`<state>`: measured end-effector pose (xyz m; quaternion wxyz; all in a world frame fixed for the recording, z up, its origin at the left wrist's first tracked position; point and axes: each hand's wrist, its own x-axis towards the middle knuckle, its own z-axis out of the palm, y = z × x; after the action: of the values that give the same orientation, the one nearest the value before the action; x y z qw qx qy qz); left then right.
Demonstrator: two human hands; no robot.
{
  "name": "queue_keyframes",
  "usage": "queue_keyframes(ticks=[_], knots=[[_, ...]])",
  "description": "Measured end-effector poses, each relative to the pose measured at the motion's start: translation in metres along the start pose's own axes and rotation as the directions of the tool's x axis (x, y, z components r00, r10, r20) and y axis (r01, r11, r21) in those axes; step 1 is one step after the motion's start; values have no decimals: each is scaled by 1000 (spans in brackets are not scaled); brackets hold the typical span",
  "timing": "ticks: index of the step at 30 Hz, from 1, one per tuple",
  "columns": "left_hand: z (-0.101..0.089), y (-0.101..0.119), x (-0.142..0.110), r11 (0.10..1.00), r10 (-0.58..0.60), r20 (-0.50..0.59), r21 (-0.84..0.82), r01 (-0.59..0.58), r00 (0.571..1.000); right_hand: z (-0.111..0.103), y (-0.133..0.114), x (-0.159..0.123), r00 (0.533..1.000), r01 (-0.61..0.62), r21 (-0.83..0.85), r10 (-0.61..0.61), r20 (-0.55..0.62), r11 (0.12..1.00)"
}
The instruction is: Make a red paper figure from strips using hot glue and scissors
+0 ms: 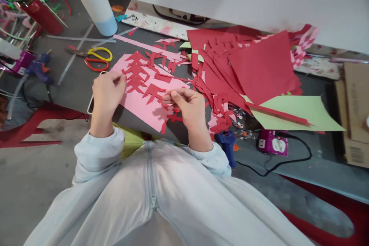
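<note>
My left hand (pixel 107 93) is closed in a pinch at the left edge of a zigzag red paper cut-out (pixel 136 72); whatever lies between its fingertips is hidden. Under the cut-out lies a sheet of pink paper (pixel 138 105). Over the right side of that sheet is my right hand (pixel 190 105), thumb pressed toward the fingers, its tips beside a smaller jagged red paper piece (pixel 152 91). I cannot make out what, if anything, it holds. A white-edged phone-like object (pixel 91 104) is partly covered by my left wrist.
Scissors (pixel 98 59) with yellow and orange handles lie at the left, near a white bottle (pixel 96 5). Red paper sheets (pixel 262 67) and scraps are heaped at the right, beside green paper (pixel 302 109). Blue glue guns (pixel 227 144) (pixel 40 70) lie either side; a cardboard box (pixel 356 111) stands far right.
</note>
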<state>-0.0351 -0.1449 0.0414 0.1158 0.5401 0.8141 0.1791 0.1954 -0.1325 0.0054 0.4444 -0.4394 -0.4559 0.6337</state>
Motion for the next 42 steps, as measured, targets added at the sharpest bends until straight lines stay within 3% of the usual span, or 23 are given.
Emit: queue_keyframes(ticks=[5,9,11,16,20,23,33,36,38,42], knots=[[11,17,-7,1000,-9,66,-25,10,998,-10,-2,-2,982,75,-330,-128,-143,941],[19,24,-10,1000,8,111,-3,-7,994,-22,-3,-1,958,34,-685,-220,-185,728],[23,27,-10,1000,24,130,6,-25,991,-28,-2,1,952,4,-785,-242,-187,620],[38,35,-4,975,199,187,60,-213,962,-36,2,7,950,44,-852,-286,-125,521],[51,34,4,885,416,282,94,-456,865,-36,3,8,936,90,-856,-337,-102,510],[57,31,5,847,470,314,102,-521,825,-35,2,8,944,65,-879,-314,-99,472],[55,32,13,848,461,291,134,-513,838,-29,13,17,948,79,-854,-303,-95,514],[48,29,18,890,439,283,-9,-455,853,-28,15,20,946,109,-811,-311,-94,576],[41,27,20,921,387,264,-164,-354,884,-28,15,21,943,145,-745,-318,-94,651],[29,30,14,887,322,211,-408,-216,923,-25,13,22,961,186,-550,-266,-69,814]])
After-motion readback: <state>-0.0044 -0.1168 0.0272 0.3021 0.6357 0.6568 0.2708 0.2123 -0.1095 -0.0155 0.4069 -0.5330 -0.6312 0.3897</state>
